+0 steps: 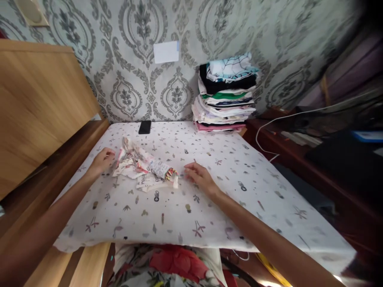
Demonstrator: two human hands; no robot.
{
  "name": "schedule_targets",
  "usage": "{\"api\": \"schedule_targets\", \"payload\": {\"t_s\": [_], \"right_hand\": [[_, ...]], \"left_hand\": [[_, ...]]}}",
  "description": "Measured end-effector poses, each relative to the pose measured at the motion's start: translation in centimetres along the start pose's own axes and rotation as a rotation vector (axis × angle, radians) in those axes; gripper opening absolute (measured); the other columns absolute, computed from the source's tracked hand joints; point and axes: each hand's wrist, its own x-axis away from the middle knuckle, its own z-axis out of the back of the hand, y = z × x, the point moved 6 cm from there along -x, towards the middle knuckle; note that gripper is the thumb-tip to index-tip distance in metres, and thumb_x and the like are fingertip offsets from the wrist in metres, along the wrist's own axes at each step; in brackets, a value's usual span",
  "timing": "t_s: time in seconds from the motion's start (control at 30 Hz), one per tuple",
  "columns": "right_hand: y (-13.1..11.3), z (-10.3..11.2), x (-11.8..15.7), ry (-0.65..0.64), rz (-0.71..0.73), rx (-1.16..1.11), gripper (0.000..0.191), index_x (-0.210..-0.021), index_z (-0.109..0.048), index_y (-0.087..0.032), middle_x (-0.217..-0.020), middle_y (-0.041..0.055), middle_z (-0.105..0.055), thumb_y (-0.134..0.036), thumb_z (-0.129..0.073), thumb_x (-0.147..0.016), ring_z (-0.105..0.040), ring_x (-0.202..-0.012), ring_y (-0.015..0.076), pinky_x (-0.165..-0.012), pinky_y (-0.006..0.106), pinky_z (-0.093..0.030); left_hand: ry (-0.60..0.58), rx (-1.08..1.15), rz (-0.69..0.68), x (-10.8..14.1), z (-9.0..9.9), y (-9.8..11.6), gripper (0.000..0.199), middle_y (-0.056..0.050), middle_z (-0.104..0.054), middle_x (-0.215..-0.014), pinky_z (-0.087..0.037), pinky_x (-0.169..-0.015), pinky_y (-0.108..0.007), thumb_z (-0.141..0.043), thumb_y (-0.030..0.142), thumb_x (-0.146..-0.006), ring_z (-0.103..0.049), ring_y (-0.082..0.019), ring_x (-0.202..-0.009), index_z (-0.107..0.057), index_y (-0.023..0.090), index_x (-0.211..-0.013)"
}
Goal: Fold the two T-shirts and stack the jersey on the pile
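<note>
A crumpled white garment (149, 165) with red and black print lies loosely bunched on the cloth-covered table (215, 211). My left hand (103, 161) is just to its left, fingers loosely curled and apart, holding nothing. To its right, a small distance from the striped end of the fabric, my right hand (200, 176) hovers low over the cloth with its fingers slightly spread and nothing in them. A tall stack of folded clothes (226, 95) rises at the back right of the table.
A black phone (145, 127) lies near the back edge. On the left is a wooden cabinet (38, 99). A white cable (287, 115) hangs at the right beside dark furniture. White paper (166, 52) is on the patterned wall.
</note>
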Motion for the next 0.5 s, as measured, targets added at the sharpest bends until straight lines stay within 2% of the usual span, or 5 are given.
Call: {"api": "schedule_targets", "payload": {"t_s": [0.07, 0.17, 0.3, 0.4, 0.5], "right_hand": [[-0.7, -1.7, -0.1, -0.060, 0.086, 0.140, 0.028, -0.093, -0.064, -0.021, -0.081, 0.0025, -0.066, -0.046, -0.061, -0.079, -0.064, -0.072, 0.0187, -0.062, 0.030, -0.048], [-2.0, -4.1, -0.1, -0.139, 0.215, 0.308, 0.031, -0.102, -0.066, -0.019, -0.093, 0.0063, -0.070, -0.043, -0.056, -0.084, -0.063, -0.082, 0.0208, -0.075, 0.034, -0.049], [-3.1, -6.0, 0.3, -0.256, 0.206, 0.327, 0.049, -0.121, -0.063, -0.018, -0.103, 0.0094, -0.072, -0.054, -0.044, -0.094, -0.066, -0.095, 0.0258, -0.086, 0.040, -0.049], [-3.4, -6.6, 1.2, -0.286, 0.187, 0.271, 0.057, -0.133, -0.057, -0.018, -0.112, 0.0114, -0.071, -0.058, -0.045, -0.094, -0.065, -0.103, 0.0296, -0.091, 0.045, -0.049], [-2.8, -7.4, 1.8, -0.285, 0.186, 0.292, 0.058, -0.129, -0.060, -0.021, -0.115, 0.0100, -0.071, -0.051, -0.068, -0.080, -0.065, -0.103, 0.0320, -0.090, 0.045, -0.050]], "left_hand": [[-0.035, -0.113, -0.151, 1.2, -0.7, 0.6, 0.028, -0.004, -0.064, -0.089, -0.051, -0.076, -0.032, -0.054, 0.046, -0.077, -0.062, -0.023, -0.088, -0.057, 0.021, -0.088], [-0.167, -0.347, -0.350, 3.0, -3.1, 2.2, 0.034, -0.008, -0.064, -0.104, -0.048, -0.088, -0.037, -0.048, 0.049, -0.087, -0.059, -0.025, -0.100, -0.057, 0.021, -0.102], [-0.186, -0.644, -0.298, 2.8, -4.7, 1.5, 0.046, -0.015, -0.057, -0.123, -0.046, -0.090, -0.042, -0.048, 0.050, -0.089, -0.054, -0.033, -0.115, -0.052, 0.018, -0.122], [-0.171, -0.712, -0.284, 1.4, -4.5, 0.2, 0.030, -0.014, -0.062, -0.114, -0.045, -0.086, -0.040, -0.048, 0.038, -0.089, -0.055, -0.032, -0.110, -0.058, 0.020, -0.110], [-0.151, -0.536, -0.235, -0.1, -3.7, -0.4, 0.011, -0.005, -0.063, -0.081, -0.042, -0.073, -0.033, -0.052, 0.030, -0.084, -0.059, -0.026, -0.087, -0.061, 0.023, -0.083]]}}
